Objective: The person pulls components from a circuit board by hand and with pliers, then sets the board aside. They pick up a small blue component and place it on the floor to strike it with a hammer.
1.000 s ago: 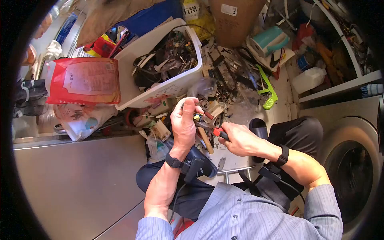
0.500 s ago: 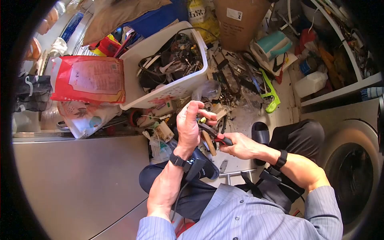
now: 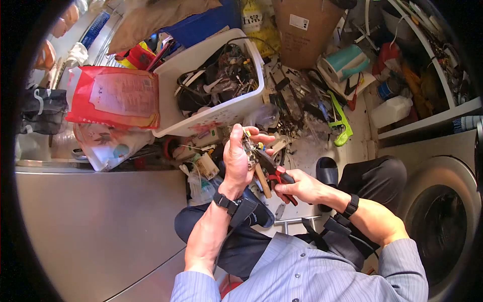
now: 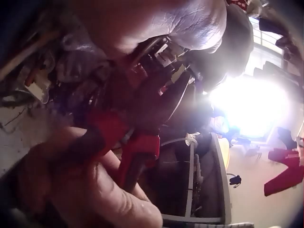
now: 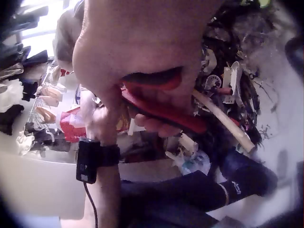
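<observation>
My left hand (image 3: pixel 236 163) is raised in the middle of the head view and holds a small metallic part (image 3: pixel 249 150) with yellow bits between thumb and fingers. From the right, my right hand (image 3: pixel 306 187) grips pliers (image 3: pixel 274 177) with red and black handles. The pliers' dark jaws point up and left, right at the part. In the right wrist view the two handles (image 5: pixel 166 114) stand spread apart, with fingers curled round the lower one. The left wrist view shows the dark jaws close under the left hand (image 4: pixel 190 23); glare and shadow obscure the part's details.
A white bin (image 3: pixel 209 116) of cables and scrap stands ahead, beside a red bag (image 3: pixel 115 98). Loose parts and a wooden stick (image 3: pixel 262 181) lie beneath the hands. A lime-green tool (image 3: pixel 340 121) lies farther right. A washing machine (image 3: pixel 402 201) flanks the right knee.
The pliers' handles have spread apart and the jaws have come up to the part. My left hand has turned slightly, so more of the metallic part shows.
</observation>
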`<action>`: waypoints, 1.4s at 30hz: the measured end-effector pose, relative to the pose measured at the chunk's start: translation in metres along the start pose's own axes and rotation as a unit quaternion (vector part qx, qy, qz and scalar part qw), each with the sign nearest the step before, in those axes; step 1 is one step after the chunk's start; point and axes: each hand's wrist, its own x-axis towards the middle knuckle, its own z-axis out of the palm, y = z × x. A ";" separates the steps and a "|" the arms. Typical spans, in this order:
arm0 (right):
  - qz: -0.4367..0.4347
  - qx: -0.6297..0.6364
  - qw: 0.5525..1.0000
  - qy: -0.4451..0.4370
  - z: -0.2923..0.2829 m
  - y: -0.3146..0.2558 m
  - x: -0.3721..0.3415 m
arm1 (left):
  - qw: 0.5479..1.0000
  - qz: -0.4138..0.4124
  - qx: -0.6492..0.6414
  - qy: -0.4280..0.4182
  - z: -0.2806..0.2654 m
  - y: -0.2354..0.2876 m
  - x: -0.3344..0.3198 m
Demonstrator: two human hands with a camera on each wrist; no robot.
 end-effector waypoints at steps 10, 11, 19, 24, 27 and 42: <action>0.003 -0.184 0.980 0.072 -0.010 -0.002 -0.004 | 0.991 0.091 0.101 0.014 -0.012 0.000 0.003; 0.004 -0.183 0.980 0.072 -0.011 0.000 -0.005 | 0.991 0.089 0.101 0.014 -0.012 0.001 0.003; 0.027 -0.186 0.981 -0.039 -0.015 -0.020 -0.023 | 0.995 0.037 0.087 0.017 -0.018 0.004 0.005; 0.068 -0.188 0.977 -0.069 -0.011 -0.030 -0.026 | 0.989 0.053 0.134 0.021 -0.020 0.001 0.005; 0.035 -0.133 0.988 -0.066 -0.008 -0.034 -0.025 | 0.985 0.057 0.165 0.001 -0.016 -0.003 0.004; 0.085 0.045 0.993 -0.062 -0.006 -0.024 -0.022 | 0.933 0.113 0.333 -0.080 0.000 0.000 -0.009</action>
